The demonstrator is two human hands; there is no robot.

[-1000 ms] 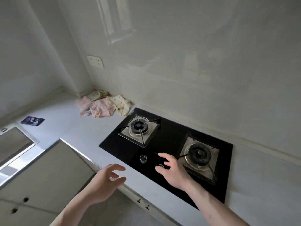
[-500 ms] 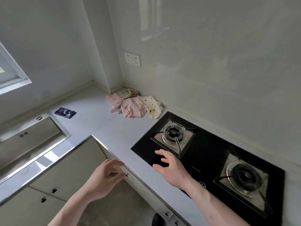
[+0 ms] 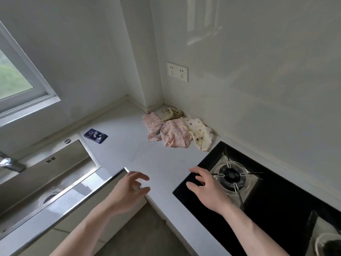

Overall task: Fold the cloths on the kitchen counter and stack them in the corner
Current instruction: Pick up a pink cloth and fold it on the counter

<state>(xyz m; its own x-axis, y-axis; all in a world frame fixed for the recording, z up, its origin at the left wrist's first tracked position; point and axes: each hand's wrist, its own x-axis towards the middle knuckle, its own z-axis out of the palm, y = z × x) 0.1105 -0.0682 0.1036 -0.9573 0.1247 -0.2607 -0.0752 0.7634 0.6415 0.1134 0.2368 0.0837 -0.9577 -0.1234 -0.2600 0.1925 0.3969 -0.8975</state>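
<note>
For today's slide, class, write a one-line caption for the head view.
Both empty hands, left and right, reach toward crumpled cloths in the counter corner beside the hob.

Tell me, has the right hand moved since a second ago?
Yes. The right hand has moved left along the stove, from the knobs between the burners to the stove's left edge, nearer the cloths.

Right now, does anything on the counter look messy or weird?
Yes, the cloths by the corner lie crumpled in a loose heap, overlapping, none folded yet. A dark card lies askew near the sink. Nothing looks spilled or broken.
</note>
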